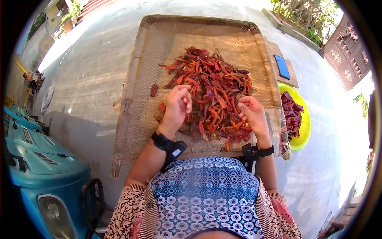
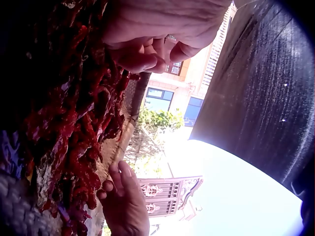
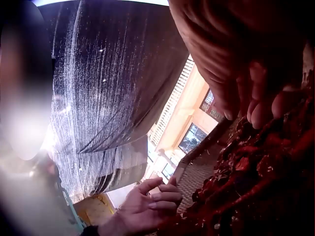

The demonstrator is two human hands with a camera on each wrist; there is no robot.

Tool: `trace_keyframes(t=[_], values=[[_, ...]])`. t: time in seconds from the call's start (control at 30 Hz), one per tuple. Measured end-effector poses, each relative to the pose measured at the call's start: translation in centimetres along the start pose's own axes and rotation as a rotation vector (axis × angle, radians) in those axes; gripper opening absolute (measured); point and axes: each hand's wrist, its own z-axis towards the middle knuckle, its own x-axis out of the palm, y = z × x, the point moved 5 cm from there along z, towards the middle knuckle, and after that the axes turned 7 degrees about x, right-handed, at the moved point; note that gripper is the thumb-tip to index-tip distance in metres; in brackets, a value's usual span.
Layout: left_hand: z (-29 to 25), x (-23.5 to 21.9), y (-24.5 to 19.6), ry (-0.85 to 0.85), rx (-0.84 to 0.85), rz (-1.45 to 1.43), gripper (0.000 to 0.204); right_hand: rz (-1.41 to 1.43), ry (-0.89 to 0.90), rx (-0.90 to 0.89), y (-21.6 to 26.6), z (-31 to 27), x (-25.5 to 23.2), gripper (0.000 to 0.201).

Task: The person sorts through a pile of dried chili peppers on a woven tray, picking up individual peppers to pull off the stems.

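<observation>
A pile of dried red peppers (image 1: 215,85) lies on a woven tray (image 1: 143,79). Over the pile's left edge is my left hand (image 1: 178,104), fingers loosely bent, with nothing visible in them. My right hand (image 1: 253,113) hovers at the right edge of the pile, its fingers bent and apart from the left hand; no pepper shows in it. In the left wrist view, the left hand (image 2: 162,34) hangs above the peppers (image 2: 74,128). The right wrist view has the right hand (image 3: 241,64) close over dark red peppers (image 3: 246,182); contact there is unclear.
Right of the tray stands a yellow-green basin (image 1: 304,119) with more red peppers (image 1: 291,113). A blue phone (image 1: 281,66) lies on a wooden board (image 1: 292,79) behind it. A teal vehicle (image 1: 43,171) stands at the left. One loose pepper (image 1: 154,90) lies left of the pile.
</observation>
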Motion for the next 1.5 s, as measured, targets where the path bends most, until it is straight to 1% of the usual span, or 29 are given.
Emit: trace_keyframes(t=[0.07, 0.1, 0.2, 0.33, 0.43, 0.53, 0.63, 0.73, 0.83, 0.93, 1.03, 1.07, 1.1, 1.17, 1.27, 1.3, 1.4, 1.47, 1.5], values=[[0.0, -0.2, 0.0, -0.017, -0.009, 0.010, 0.020, -0.385, -0.064, -0.193, 1.0, 0.5, 1.8, 0.026], [0.0, -0.1, 0.0, -0.010, -0.012, 0.009, 0.020, -0.662, -0.127, -0.220, 2.5, -0.4, 2.7, 0.027], [0.1, -0.1, 0.1, 0.006, -0.025, -0.002, 0.019, -0.846, -0.115, -0.252, 2.0, 0.0, 4.3, 0.026], [0.0, 0.3, 0.4, 0.030, -0.063, -0.004, 0.020, -0.778, -0.120, -0.266, 2.2, 0.0, 4.2, 0.022], [-0.2, 0.8, 0.3, 0.063, -0.081, 0.014, 0.020, -0.674, -0.137, -0.224, 2.1, -0.4, 3.7, 0.020], [-0.4, 0.9, 0.6, 0.091, -0.115, 0.058, 0.019, -0.497, -0.064, -0.158, 1.4, -0.7, 3.4, 0.018], [-0.4, 1.2, 0.7, 0.123, -0.118, 0.089, 0.018, -0.495, -0.071, -0.119, 2.3, -1.6, 3.5, 0.020], [-0.6, 1.2, 0.8, 0.137, -0.117, 0.088, 0.018, -0.630, -0.156, -0.289, 2.0, -1.7, 4.2, 0.021], [-0.4, 1.0, 0.9, 0.128, -0.123, 0.094, 0.019, -0.778, -0.126, -0.271, 1.6, -1.4, 4.3, 0.022], [-0.5, 1.0, 0.9, 0.135, -0.137, 0.129, 0.022, -0.645, -0.143, -0.238, 2.1, -1.6, 3.9, 0.019], [-0.9, 2.1, 0.8, 0.200, -0.149, 0.195, 0.026, -0.586, -0.063, -0.147, 3.4, -2.6, 4.4, 0.016], [-1.0, 2.5, 0.8, 0.229, -0.153, 0.220, 0.027, -0.573, -0.031, -0.199, 3.6, -2.9, 4.9, 0.015], [-1.1, 2.9, 0.9, 0.294, -0.153, 0.238, 0.025, -0.561, 0.001, -0.251, 3.8, -3.2, 5.5, 0.014], [-1.3, 3.0, 1.4, 0.348, -0.182, 0.303, 0.022, -0.548, 0.067, -0.372, 4.3, -3.8, 6.5, 0.011], [-1.2, 2.5, 2.0, 0.410, -0.202, 0.356, 0.019, -0.449, 0.267, -0.662, 4.4, -4.0, 7.3, 0.012], [-1.2, 2.5, 1.9, 0.414, -0.200, 0.369, 0.019, -0.414, 0.305, -0.686, 4.3, -4.0, 7.4, 0.013], [-1.3, 2.6, 1.6, 0.393, -0.191, 0.384, 0.022, -0.360, 0.209, -0.397, 3.7, -3.9, 6.4, 0.010], [-1.3, 2.8, 1.3, 0.362, -0.176, 0.410, 0.027, -0.033, 0.136, -0.106, 2.3, -3.2, 4.3, 0.011], [-1.3, 2.9, 1.2, 0.344, -0.168, 0.435, 0.030, 0.046, 0.123, -0.154, 1.6, -2.6, 3.0, 0.014]])
